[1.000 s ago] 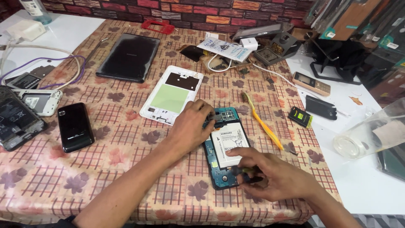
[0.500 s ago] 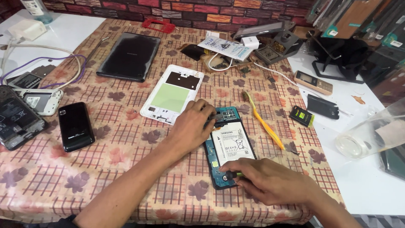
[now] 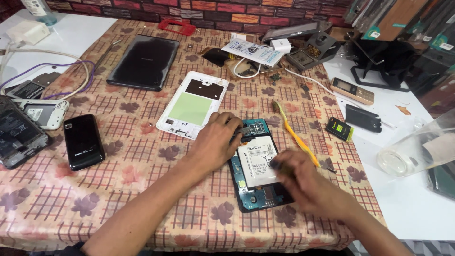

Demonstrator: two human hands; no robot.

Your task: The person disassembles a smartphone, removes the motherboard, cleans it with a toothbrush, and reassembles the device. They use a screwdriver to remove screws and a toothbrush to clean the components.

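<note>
Resting near the desk's front edge, the opened tablet [image 3: 258,163] lies back-up with its white battery [image 3: 257,160] exposed — the left hand [image 3: 215,142] presses flat on its upper-left corner, fingers spread, gripping nothing. The right hand [image 3: 303,182] hovers blurred over its lower right; grip cannot be told — a yellow toothbrush [image 3: 295,135] lies just beside.

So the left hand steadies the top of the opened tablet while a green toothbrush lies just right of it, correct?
Not quite: in the head view the toothbrush is yellow, not green. The rest holds: the left hand rests on the top of the opened tablet, and the toothbrush lies just right of it.
</note>
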